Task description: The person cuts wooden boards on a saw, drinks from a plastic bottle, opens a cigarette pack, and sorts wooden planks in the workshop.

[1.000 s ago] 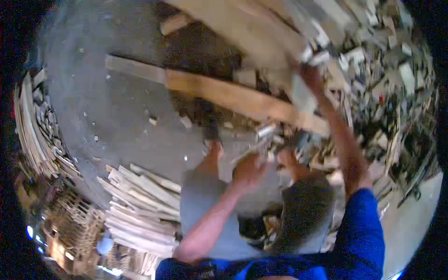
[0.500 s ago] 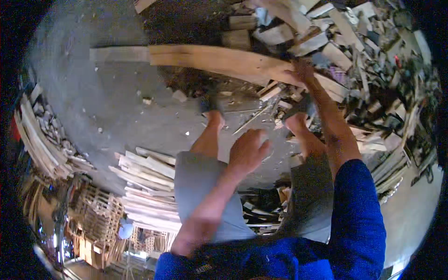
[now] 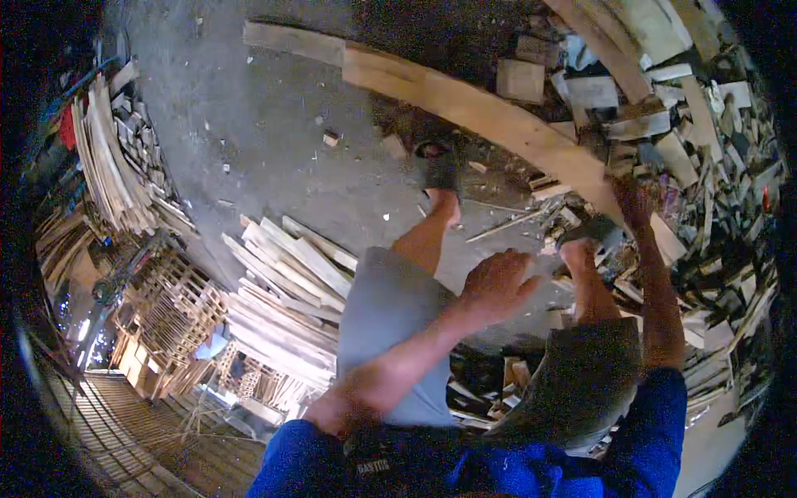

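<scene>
A long pale wooden board (image 3: 481, 108) runs slantwise across the upper part of the head view, with its lit stretch and its far end in shade. My right hand (image 3: 629, 203) grips the board's near right end; its fingers are dark and partly hidden. Over the floor between the legs hangs my left hand (image 3: 501, 286), thumb apart from loosely bent fingers, holding nothing. Below the board are my two feet in dark footwear.
Offcuts and wood scraps (image 3: 664, 124) are heaped at the right. A stack of pale slats (image 3: 274, 307) lies beside the left leg. Farther left are another bundle of long slats (image 3: 112, 166) and a wooden lattice stack (image 3: 170, 303). Small chips dot the concrete floor (image 3: 274, 141).
The view has turned, so most of the scene sits differently. The board now slopes more steeply down to the right, still in my right hand. My left hand appears farther right, still empty.
</scene>
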A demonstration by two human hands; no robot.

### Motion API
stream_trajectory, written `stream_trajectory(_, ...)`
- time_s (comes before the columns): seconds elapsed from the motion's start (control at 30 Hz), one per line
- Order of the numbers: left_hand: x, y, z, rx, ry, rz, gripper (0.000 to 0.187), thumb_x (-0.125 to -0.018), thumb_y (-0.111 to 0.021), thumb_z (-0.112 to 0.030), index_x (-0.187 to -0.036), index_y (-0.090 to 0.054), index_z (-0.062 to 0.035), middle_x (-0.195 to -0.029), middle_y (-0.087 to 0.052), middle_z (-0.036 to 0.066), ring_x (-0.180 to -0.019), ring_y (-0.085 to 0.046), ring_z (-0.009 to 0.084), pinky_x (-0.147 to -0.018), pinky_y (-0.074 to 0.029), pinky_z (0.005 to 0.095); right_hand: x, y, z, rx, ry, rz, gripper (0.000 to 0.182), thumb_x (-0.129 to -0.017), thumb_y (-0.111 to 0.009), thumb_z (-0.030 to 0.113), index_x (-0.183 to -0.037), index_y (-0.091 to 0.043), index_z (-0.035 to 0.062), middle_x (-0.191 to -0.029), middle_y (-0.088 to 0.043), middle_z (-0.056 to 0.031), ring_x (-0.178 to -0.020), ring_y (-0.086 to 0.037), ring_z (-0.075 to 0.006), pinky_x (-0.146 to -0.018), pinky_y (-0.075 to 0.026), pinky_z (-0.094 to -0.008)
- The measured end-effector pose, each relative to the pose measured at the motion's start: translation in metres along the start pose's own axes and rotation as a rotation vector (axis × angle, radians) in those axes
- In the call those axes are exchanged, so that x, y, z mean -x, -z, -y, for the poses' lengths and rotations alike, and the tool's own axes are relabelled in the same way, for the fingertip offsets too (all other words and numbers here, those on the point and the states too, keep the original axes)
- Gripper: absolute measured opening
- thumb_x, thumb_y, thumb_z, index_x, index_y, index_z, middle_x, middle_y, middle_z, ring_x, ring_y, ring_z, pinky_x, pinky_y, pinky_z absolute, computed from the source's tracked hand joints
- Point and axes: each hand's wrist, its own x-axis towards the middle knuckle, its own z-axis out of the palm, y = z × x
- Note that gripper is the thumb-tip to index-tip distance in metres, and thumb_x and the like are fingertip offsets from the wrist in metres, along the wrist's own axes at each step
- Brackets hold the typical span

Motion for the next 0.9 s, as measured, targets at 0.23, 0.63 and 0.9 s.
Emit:
stream_trajectory(0.23, -0.008, 0.001, 0.006, -0.003, -0.095, 0.019, 0.04, -0.09, -0.056, -0.043, -0.108, -0.062, -0.0076, -0.11, -0.062, 0.016, -0.099, -0.061, 0.0333, -0.087, -0.049, 0.0432, -0.051, 0.019, 0.201, -0.005, -0.072, 0.15, 0.049, -0.079, -0.067, 0.054, -0.096, -0.068, 0.0079, -0.077, -0.066, -0.0099, -0.069, -0.065, -0.0275, -0.063, -0.051, -0.0366)
stream_trajectory(0.63, 0.013, 0.045, 0.012, 0.175, -0.058, -0.058, 0.036, -0.091, -0.052, -0.03, -0.113, -0.056, -0.0022, -0.103, -0.06, 0.02, -0.1, -0.057, 0.0366, -0.089, -0.045, 0.0451, -0.138, -0.1, 0.278, 0.152, -0.1, 0.249, 0.064, -0.073, -0.063, 0.068, -0.096, -0.064, 0.0079, -0.086, -0.064, -0.0154, -0.075, -0.062, -0.0364, -0.062, -0.051, -0.0483)
stream_trajectory(0.9, 0.009, 0.042, 0.019, 0.11, -0.102, -0.118, 0.037, -0.091, -0.052, -0.032, -0.114, -0.056, -0.0029, -0.106, -0.06, 0.02, -0.102, -0.057, 0.0367, -0.091, -0.045, 0.0448, -0.128, -0.139, 0.254, -0.057, 0.115, -0.052, 0.069, -0.064, -0.071, 0.063, -0.102, -0.064, 0.0063, -0.093, -0.065, -0.0158, -0.078, -0.063, -0.0346, -0.076, -0.05, -0.0461)
